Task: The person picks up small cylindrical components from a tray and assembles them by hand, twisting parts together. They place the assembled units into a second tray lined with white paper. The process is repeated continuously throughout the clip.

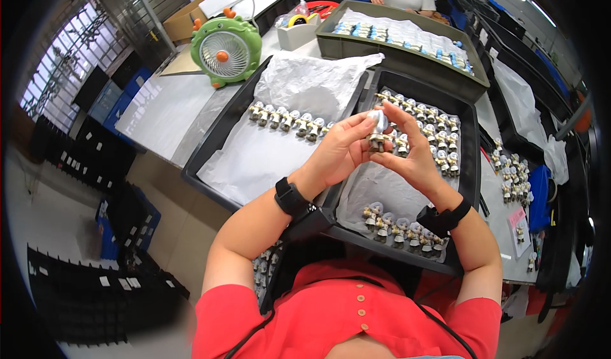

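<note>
Two hands [344,144] [411,154] pinch one figurine [378,129] over the right tray [470,149]; bare paper [247,158] nears the front rim of the left tray [219,132].

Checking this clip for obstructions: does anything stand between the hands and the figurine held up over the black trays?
Nothing visible does. The left hand and right hand have their bare fingers directly on the figurine; the other figurines lie in the trays below.
</note>
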A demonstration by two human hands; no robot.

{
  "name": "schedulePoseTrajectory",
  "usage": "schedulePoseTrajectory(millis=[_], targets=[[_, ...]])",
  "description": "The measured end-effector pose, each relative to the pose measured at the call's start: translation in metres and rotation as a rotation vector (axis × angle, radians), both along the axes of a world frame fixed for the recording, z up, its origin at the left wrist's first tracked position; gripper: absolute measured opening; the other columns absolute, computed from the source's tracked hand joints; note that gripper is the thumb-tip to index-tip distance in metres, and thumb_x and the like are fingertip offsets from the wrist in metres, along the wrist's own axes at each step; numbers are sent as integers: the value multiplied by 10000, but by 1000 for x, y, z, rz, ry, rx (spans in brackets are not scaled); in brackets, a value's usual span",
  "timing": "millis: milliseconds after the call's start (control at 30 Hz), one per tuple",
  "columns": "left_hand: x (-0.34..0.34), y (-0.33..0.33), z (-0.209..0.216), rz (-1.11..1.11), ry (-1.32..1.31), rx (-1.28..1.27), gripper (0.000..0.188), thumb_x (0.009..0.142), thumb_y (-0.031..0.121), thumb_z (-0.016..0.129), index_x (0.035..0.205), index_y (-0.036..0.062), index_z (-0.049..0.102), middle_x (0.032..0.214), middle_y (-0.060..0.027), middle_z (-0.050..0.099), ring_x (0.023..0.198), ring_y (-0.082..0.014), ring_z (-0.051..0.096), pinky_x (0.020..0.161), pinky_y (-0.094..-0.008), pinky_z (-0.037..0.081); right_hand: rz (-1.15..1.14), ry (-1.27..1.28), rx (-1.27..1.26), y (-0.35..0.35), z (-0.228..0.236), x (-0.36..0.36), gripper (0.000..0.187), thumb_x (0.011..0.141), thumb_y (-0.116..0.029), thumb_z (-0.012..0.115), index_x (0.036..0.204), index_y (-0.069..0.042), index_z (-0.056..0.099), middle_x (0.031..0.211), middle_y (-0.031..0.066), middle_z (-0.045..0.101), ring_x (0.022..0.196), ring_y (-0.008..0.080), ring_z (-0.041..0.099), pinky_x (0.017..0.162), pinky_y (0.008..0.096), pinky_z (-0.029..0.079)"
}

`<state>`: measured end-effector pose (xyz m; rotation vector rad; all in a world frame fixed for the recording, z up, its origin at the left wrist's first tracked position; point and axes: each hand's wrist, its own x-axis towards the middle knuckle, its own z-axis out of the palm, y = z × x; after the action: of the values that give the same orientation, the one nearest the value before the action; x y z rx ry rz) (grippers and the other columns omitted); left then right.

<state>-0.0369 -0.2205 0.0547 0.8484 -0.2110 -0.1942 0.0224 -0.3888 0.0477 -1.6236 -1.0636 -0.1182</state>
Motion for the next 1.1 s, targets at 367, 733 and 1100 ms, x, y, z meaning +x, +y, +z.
schedulePoseTrajectory(millis=[367,733,1100], targets=[[6,92,25,248,147,907,451,820,222,689,1182,22,511,921,-78,637,747,-118,629,645,-231,515,-96,10,-55,-5,8,8,720,724,-171,732,1352,-87,390,1242,115,534,1202,227,457,1049,375,283],[30,91,-58,25,172,1644,378,733,120,716,1058,-24,587,690,-111,637,568,-165,645,503,-282,541,-130,49,-130,-3,-1,15,631,756,-172,681,1327,-96,423,1230,95,544,1191,226,467,1036,402,290],[23,107,-59,-111,201,1483,477,730,179,750,1113,-20,547,738,-111,648,561,-155,640,511,-271,531,-155,99,-214,-3,-7,21,598,780,-170,650,1328,-92,422,1226,88,536,1182,194,468,1000,366,312]])
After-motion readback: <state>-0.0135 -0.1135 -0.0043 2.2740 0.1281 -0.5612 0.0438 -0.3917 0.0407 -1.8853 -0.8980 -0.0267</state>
